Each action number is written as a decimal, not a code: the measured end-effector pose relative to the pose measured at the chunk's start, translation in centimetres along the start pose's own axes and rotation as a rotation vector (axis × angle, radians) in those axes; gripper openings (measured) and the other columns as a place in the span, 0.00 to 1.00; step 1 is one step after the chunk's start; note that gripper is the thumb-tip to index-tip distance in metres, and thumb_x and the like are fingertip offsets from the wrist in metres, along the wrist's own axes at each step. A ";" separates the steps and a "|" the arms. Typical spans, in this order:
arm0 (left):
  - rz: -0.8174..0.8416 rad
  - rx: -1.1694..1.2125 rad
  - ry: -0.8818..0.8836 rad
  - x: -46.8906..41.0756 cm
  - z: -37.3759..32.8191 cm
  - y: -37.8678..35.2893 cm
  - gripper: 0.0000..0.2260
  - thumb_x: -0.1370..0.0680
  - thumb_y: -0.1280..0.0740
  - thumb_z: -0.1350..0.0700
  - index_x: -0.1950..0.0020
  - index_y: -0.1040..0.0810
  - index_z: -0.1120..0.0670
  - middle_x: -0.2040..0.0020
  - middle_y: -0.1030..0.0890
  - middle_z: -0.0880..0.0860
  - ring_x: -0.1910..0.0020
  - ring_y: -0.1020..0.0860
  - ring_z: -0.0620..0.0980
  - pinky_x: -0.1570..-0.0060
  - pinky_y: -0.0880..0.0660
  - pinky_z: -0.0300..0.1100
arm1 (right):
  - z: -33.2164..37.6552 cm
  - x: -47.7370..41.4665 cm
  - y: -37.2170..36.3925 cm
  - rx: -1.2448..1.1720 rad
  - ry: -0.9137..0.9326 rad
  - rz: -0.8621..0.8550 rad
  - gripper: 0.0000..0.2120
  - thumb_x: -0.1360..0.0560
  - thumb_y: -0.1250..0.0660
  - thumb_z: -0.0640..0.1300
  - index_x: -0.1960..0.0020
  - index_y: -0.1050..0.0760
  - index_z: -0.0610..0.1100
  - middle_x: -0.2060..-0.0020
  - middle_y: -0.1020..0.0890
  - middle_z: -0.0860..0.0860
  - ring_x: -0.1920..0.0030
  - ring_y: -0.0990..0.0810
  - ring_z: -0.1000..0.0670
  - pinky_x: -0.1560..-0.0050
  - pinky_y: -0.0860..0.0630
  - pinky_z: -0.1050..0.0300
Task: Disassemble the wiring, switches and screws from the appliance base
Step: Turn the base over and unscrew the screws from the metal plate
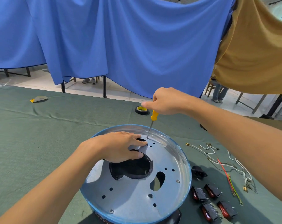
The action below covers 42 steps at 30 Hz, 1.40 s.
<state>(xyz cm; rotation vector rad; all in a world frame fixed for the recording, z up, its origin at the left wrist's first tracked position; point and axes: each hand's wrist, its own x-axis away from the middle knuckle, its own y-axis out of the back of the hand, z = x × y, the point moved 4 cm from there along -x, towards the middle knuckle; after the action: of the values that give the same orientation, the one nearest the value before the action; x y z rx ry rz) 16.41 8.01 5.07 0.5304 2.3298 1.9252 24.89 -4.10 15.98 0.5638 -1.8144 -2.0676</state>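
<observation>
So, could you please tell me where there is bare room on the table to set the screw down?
The green cloth left of the base, back to the tape and the yellow tool, is bare. Right of the base is crowded: socket, switches, wires. Behind it the right hand holds the screwdriver.

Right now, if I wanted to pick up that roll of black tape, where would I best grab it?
Probably from above: the roll of black tape lies flat on the green cloth with its hole facing up, so pinch its wall, one finger inside the hole and the thumb outside.
</observation>
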 end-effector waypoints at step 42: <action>-0.004 -0.006 -0.009 -0.1 0.1 -0.1 0.23 0.20 0.43 0.39 0.24 0.41 0.36 0.21 0.47 0.39 0.22 0.49 0.44 0.25 0.48 0.50 | 0.3 0.6 0.3 0.087 0.046 0.013 0.24 0.25 0.33 0.57 0.69 0.32 0.41 0.74 0.34 0.49 0.69 0.35 0.47 0.72 0.41 0.57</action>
<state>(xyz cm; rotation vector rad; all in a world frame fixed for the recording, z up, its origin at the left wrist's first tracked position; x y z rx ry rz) 16.55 8.08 4.92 0.5331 2.3171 1.9232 24.25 -4.18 16.28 0.6155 -1.8841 -1.9586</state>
